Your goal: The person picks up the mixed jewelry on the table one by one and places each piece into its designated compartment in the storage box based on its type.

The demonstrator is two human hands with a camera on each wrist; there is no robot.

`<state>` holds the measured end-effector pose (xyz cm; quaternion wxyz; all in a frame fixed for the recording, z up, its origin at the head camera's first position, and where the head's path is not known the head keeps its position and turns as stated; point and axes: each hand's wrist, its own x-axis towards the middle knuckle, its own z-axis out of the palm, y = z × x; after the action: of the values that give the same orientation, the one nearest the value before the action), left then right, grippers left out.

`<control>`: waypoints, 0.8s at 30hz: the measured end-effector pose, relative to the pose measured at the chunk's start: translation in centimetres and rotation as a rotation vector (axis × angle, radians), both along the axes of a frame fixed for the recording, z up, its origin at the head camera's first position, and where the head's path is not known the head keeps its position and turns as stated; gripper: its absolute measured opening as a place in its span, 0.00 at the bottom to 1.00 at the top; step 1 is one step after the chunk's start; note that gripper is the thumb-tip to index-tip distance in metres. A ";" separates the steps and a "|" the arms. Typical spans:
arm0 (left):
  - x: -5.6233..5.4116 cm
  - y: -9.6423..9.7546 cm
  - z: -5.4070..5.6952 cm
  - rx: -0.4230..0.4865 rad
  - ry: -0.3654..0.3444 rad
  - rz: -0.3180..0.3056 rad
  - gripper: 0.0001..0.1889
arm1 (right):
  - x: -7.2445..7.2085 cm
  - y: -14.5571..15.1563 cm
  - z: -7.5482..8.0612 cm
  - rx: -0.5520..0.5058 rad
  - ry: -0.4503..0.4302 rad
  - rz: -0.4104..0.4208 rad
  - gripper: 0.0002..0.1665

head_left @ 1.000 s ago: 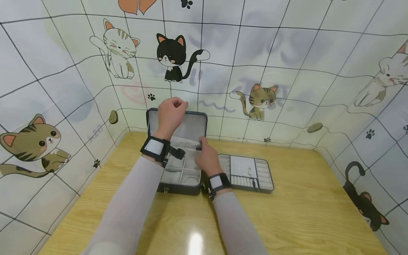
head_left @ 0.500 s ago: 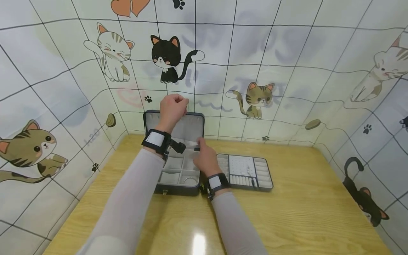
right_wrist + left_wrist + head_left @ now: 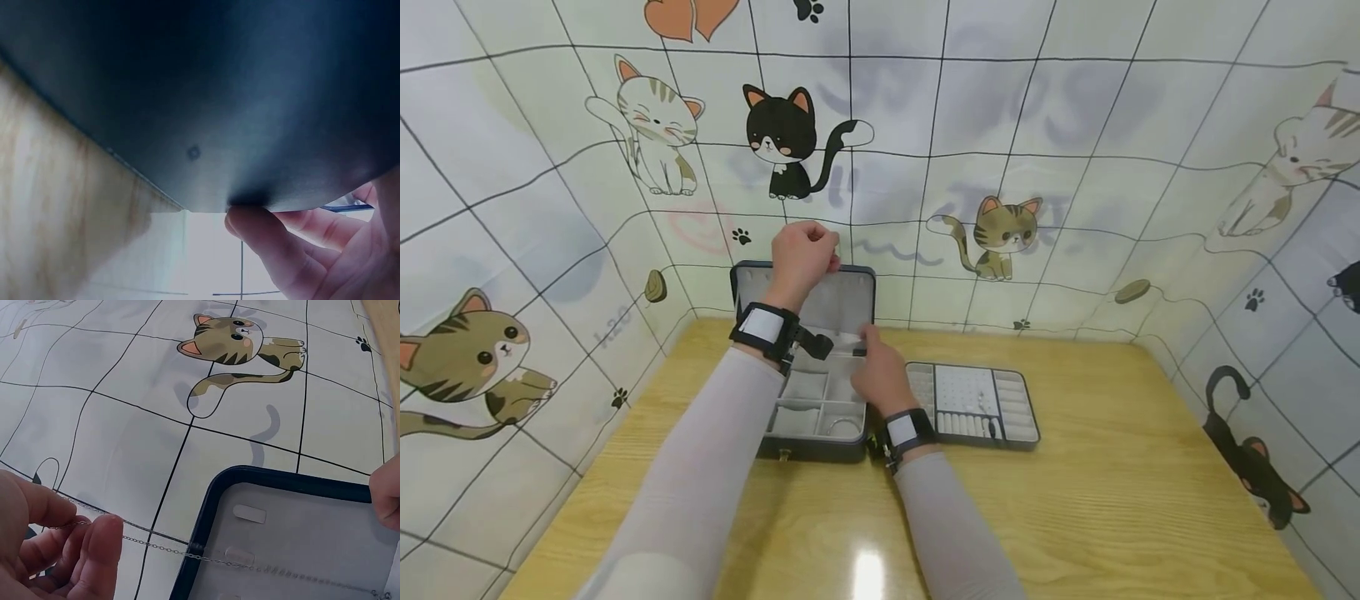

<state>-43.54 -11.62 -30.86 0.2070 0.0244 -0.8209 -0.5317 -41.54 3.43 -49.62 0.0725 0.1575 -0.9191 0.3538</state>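
Note:
A dark blue jewelry box (image 3: 820,451) stands with its grey-lined lid (image 3: 851,298) raised. Above that lid, my left hand (image 3: 802,257) pinches a fine chain necklace (image 3: 164,549). The left wrist view shows the chain running taut across the lid lining, its far end small near the frame's edge. My right hand (image 3: 882,373) is at the box's right rear corner. Its thumb (image 3: 259,228) presses the dark outer wall, and the other fingers reach over the edge, partly hidden. A bracelet-like ring (image 3: 844,427) lies in the front right compartment.
A grey jewelry tray (image 3: 1018,408) with small earrings and a ring-roll section lies right of the box on the wooden table (image 3: 1112,475). Behind and at both sides hangs a cat-printed cloth (image 3: 1075,108).
The head view has shifted slightly, so everything sits a little further left. Both hands keep almost the same places at the box, with the chain still in the left.

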 end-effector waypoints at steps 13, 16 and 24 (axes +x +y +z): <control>-0.8 0.4 0.6 0.003 0.039 0.071 0.13 | -0.3 0.2 0.4 -0.012 0.015 0.012 0.46; -0.7 0.7 -0.1 -0.010 0.012 0.050 0.13 | -0.2 0.2 0.5 -0.016 0.009 0.016 0.46; -1.0 1.3 -2.3 -0.131 0.032 0.063 0.14 | -0.2 0.4 0.5 -0.017 0.003 0.025 0.46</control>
<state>-44.50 -10.29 -33.18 0.2378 0.0282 -0.8493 -0.4705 -41.72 3.81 -49.11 0.0708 0.1687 -0.9140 0.3621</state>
